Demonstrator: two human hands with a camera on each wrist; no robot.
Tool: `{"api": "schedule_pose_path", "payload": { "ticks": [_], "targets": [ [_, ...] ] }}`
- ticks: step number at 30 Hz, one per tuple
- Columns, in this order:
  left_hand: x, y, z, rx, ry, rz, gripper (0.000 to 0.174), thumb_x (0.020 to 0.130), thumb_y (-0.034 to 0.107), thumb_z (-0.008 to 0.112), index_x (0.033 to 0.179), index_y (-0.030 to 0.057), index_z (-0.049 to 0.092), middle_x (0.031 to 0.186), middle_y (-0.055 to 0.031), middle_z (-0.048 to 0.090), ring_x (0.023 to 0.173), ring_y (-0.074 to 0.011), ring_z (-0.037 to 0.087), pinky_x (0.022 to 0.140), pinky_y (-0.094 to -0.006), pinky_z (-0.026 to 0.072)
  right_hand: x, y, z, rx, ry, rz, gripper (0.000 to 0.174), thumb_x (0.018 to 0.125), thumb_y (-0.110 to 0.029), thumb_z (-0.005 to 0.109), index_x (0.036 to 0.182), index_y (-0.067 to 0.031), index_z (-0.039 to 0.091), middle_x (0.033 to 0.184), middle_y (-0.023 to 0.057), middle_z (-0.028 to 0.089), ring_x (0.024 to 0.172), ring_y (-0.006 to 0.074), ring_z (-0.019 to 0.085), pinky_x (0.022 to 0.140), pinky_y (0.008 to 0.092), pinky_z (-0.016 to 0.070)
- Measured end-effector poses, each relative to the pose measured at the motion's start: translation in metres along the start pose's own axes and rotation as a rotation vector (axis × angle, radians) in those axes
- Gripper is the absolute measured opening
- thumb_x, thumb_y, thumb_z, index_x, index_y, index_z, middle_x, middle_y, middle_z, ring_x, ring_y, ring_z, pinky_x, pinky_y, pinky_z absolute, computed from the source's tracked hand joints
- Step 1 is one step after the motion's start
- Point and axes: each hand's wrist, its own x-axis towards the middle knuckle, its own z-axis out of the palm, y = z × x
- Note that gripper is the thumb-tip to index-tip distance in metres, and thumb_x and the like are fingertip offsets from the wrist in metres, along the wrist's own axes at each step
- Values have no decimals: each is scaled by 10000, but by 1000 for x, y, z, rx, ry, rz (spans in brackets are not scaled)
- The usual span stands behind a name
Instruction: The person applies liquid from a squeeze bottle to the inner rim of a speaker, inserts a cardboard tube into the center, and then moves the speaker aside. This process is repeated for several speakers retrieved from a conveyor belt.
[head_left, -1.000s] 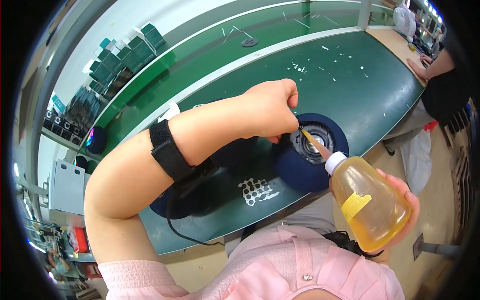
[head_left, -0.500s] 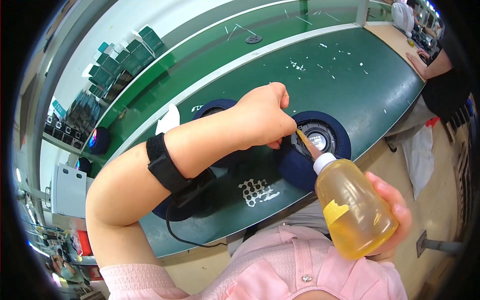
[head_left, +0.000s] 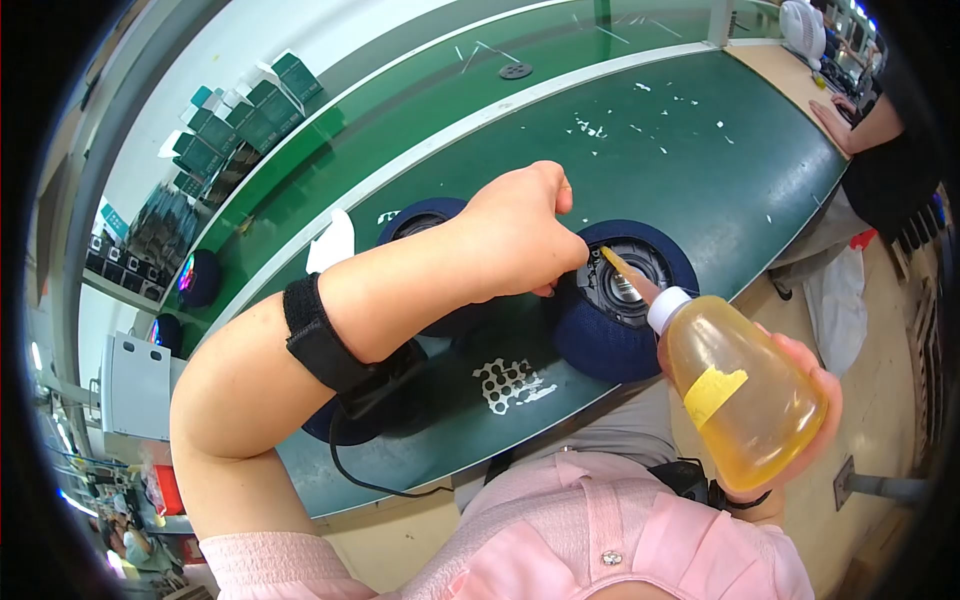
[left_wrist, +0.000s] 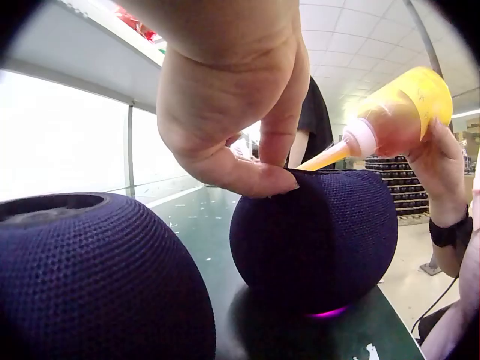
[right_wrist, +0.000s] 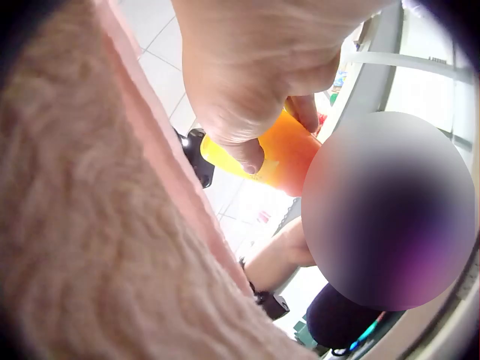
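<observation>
Left hand (head_left: 525, 235) with fingers pinching a dark blue speaker (head_left: 612, 352) at its top edge, bench (head_left: 700, 200) beneath the speaker, right hand's (head_left: 818, 405) fingers curled round a bottle (head_left: 745, 385) beside the speaker.

Head: from above, down over the green workbench (head_left: 690, 170); left wrist: close, low across it; right wrist: close on the squeeze bottle (right_wrist: 290, 157), shared by all.
</observation>
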Motion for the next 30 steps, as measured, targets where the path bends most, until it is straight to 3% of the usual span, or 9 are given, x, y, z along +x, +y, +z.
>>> {"api": "schedule_pose_path", "payload": {
  "ticks": [2,3,5,9,11,14,21,26,30],
  "targets": [
    [0,-2,1,11,10,15,252,680,-25,572,823,18,368,678,-63,485,574,-142,565,488,-270,498,11,4,-14,-848,-367,-606,785,695,-250,756,1299,-72,287,1211,197,442,1116,319,473,932,400,415],
    [0,-2,1,30,23,32,256,676,-29,571,822,17,367,673,-66,487,566,-143,564,487,-270,494,11,4,-17,-847,-367,-605,785,695,-250,756,1299,-72,287,1211,197,442,1116,319,473,932,400,415],
    [1,-3,1,49,35,49,260,672,-32,571,822,16,365,668,-69,489,558,-145,562,486,-270,490,10,3,-20,-945,-144,-512,862,674,-335,763,1307,-17,272,1244,165,425,1140,275,455,941,374,390],
    [1,-2,1,113,62,75,263,667,-36,567,824,14,363,661,-82,506,539,-150,560,483,-267,476,8,5,-20,-1006,-58,-483,858,696,-351,743,1328,-25,263,1274,134,400,1167,239,430,966,359,364],
    [2,-2,0,128,68,79,263,666,-36,566,824,14,362,658,-85,511,537,-151,560,483,-266,472,11,6,-25,-953,-62,-556,754,659,-107,763,1252,-15,307,1160,146,463,1068,225,496,894,322,420],
    [1,-2,0,117,62,79,264,666,-36,566,823,15,360,653,-85,516,539,-152,564,483,-265,471,11,13,-30,-880,6,-592,790,658,-136,773,1273,3,298,1142,118,464,1047,196,500,883,296,411],
    [3,-4,0,126,64,95,262,665,-38,567,814,19,358,647,-81,515,544,-147,565,485,-265,478,15,14,-33,-902,-5,-624,811,678,-197,770,1297,-8,281,1175,113,446,1067,209,495,893,302,412],
    [1,-1,0,87,37,69,256,661,-21,574,805,17,365,641,-82,514,544,-148,564,480,-268,474,11,7,-28,-843,-64,-527,873,669,-212,777,1323,-34,227,1215,148,420,1102,249,480,921,332,408],
    [3,-2,1,249,112,155,255,651,14,589,811,3,390,663,-98,546,555,-171,567,515,-292,472,8,-1,-19,-918,-116,-532,906,642,-190,792,1324,-62,209,1234,179,408,1113,279,471,937,356,409]
  ]
}}
